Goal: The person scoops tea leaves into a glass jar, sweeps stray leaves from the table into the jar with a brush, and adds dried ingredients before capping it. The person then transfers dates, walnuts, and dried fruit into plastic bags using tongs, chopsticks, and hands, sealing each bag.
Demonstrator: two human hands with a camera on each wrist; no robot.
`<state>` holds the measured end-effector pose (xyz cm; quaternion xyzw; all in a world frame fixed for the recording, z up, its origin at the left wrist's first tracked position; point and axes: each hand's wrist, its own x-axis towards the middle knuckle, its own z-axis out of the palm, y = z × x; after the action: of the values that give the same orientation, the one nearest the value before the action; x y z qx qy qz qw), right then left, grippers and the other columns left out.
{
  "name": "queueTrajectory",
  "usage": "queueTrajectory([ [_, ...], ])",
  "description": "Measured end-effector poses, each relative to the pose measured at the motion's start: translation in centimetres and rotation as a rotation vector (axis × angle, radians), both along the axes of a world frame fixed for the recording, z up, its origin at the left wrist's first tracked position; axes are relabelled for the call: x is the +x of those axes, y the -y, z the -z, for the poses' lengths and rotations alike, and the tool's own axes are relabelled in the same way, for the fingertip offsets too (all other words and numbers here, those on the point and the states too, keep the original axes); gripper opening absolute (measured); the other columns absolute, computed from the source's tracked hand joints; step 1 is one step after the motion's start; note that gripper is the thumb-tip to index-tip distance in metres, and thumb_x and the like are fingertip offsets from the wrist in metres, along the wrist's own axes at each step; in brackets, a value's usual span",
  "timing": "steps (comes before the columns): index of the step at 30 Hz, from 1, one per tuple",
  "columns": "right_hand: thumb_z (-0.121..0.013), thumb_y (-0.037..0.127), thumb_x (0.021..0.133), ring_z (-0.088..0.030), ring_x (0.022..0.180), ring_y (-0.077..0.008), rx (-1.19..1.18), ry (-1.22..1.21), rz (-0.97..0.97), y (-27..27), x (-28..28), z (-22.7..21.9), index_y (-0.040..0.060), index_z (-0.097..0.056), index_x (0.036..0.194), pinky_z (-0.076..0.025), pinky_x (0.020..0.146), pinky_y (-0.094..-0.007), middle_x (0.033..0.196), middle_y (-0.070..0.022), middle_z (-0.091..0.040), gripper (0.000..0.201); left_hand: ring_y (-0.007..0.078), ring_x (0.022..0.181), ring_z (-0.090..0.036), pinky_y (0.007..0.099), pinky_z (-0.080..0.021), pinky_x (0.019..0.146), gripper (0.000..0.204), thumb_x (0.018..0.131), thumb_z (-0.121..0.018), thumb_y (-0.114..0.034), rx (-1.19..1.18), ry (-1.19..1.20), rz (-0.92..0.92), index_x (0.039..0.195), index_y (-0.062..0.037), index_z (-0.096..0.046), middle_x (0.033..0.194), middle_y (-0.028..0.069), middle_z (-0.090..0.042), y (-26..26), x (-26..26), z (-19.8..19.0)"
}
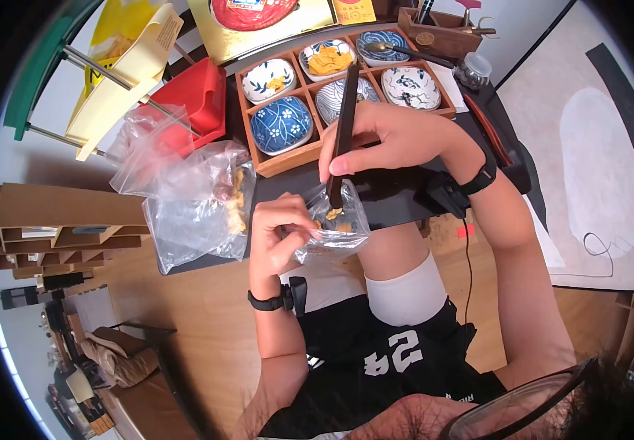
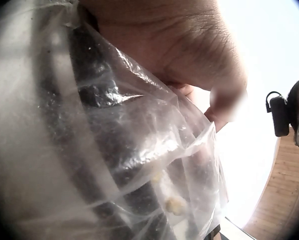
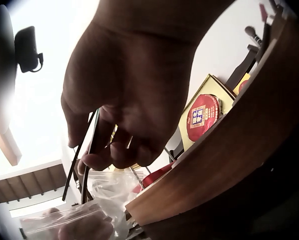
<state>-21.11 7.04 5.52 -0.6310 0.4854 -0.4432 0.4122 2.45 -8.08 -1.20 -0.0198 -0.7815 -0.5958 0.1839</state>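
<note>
My left hand (image 1: 279,233) grips a clear plastic zip bag (image 1: 357,238) by its side, below the tray's front edge. A few yellowish-brown dried pieces (image 1: 342,226) lie inside it, and they show blurred through the film in the left wrist view. My right hand (image 1: 394,137) holds dark tongs (image 1: 345,121), pointing down. Their tips reach into the bag's mouth, right at a pale piece (image 1: 334,214). In the right wrist view the two arms of the tongs stand slightly apart. Just beyond the right hand is a wooden divided tray (image 1: 267,167) with small patterned dishes.
Yellow pieces fill one dish (image 1: 329,59), and a few lie in the white leaf-patterned dish (image 1: 268,81). A spoon (image 1: 405,51) rests over the back right dish. Other plastic bags (image 1: 189,220) lie left, near a red bin (image 1: 200,95). A glass jar (image 1: 473,71) stands right.
</note>
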Motion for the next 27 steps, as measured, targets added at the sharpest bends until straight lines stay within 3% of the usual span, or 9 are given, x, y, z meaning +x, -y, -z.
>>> queueTrajectory([
  [2,-0.068,0.028,0.101,-0.064,0.09,-0.0117,-0.056,-0.077,0.077,-0.2,-0.6,-0.6,0.0042,-0.077,0.109,-0.051,0.084,-0.0287,0.097,-0.0047,-0.073,0.027,0.0153,0.057,-0.048,0.0289,-0.037,0.062,0.021,0.056,-0.059,-0.004,0.012,-0.011,-0.006,0.07,-0.0005,-0.074,0.063,0.0055,-0.064,0.0,0.0,0.0],
  [5,-0.065,0.033,0.102,-0.061,0.073,-0.0149,-0.182,-0.151,0.516,0.3,-2.2,0.2,0.0015,-0.076,0.1,-0.047,0.067,-0.0329,0.078,-0.0051,-0.069,0.034,0.0156,0.058,-0.049,0.0289,-0.037,0.061,0.021,0.057,-0.059,-0.004,0.035,0.018,-0.013,0.071,-0.0007,-0.074,0.063,0.0057,-0.064,-0.1,0.2,0.0],
  [6,-0.065,0.033,0.102,-0.061,0.073,-0.0149,-0.18,-0.15,0.516,0.3,-2.7,0.4,0.0015,-0.076,0.1,-0.047,0.067,-0.0329,0.078,-0.0051,-0.069,0.034,0.0157,0.06,-0.049,0.0289,-0.037,0.061,0.021,0.057,-0.059,-0.004,0.038,0.015,-0.012,0.071,-0.0008,-0.075,0.063,0.0058,-0.064,-0.2,0.2,-0.1],
  [8,-0.064,0.035,0.102,-0.059,0.063,-0.0223,-0.278,-0.565,0.878,0.3,-3.5,0.5,-0.0024,-0.072,0.092,-0.044,0.061,-0.0376,0.069,-0.0109,-0.064,0.04,0.0157,0.061,-0.049,0.029,-0.037,0.06,0.022,0.057,-0.059,-0.004,0.039,0.01,-0.006,0.071,-0.001,-0.075,0.063,0.0059,-0.064,-0.2,0.0,-0.2],
  [9,-0.064,0.035,0.102,-0.059,0.063,-0.0223,-0.279,-0.565,0.883,0.2,-3.8,0.6,-0.0024,-0.072,0.092,-0.044,0.061,-0.0376,0.069,-0.0109,-0.064,0.04,0.0157,0.062,-0.049,0.0289,-0.037,0.06,0.022,0.057,-0.059,-0.003,0.034,0.012,0.003,0.072,-0.0011,-0.076,0.063,0.0059,-0.064,-0.1,0.1,-0.1],
  [11,-0.064,0.035,0.102,-0.058,0.06,-0.0308,-0.288,-0.661,0.848,0.2,-4.0,0.8,-0.0038,-0.068,0.087,-0.045,0.06,-0.0406,0.068,-0.0171,-0.061,0.042,0.0156,0.063,-0.049,0.0288,-0.037,0.059,0.022,0.057,-0.059,-0.003,0.028,0.013,0.009,0.072,-0.0012,-0.076,0.064,0.0059,-0.065,0.0,0.1,-0.1],
  [18,-0.063,0.034,0.102,-0.058,0.061,-0.0357,-0.211,-0.674,0.754,0.7,-4.2,2.1,-0.0048,-0.063,0.084,-0.045,0.061,-0.0438,0.065,-0.0183,-0.06,0.043,0.0155,0.062,-0.049,0.0287,-0.037,0.06,0.022,0.057,-0.059,-0.003,0.031,0.01,0.006,0.072,-0.001,-0.075,0.064,0.006,-0.065,0.1,0.1,0.0],
  [27,-0.066,0.035,0.1,-0.047,0.053,-0.0219,-0.131,-0.576,0.797,0.2,-4.1,1.1,-0.0052,-0.066,0.083,-0.04,0.053,-0.0379,0.06,-0.0118,-0.056,0.044,0.0157,0.062,-0.049,0.0285,-0.037,0.06,0.021,0.057,-0.059,-0.003,0.026,0.016,0.004,0.071,-0.0006,-0.075,0.064,0.0065,-0.065,0.1,0.2,0.0],
])
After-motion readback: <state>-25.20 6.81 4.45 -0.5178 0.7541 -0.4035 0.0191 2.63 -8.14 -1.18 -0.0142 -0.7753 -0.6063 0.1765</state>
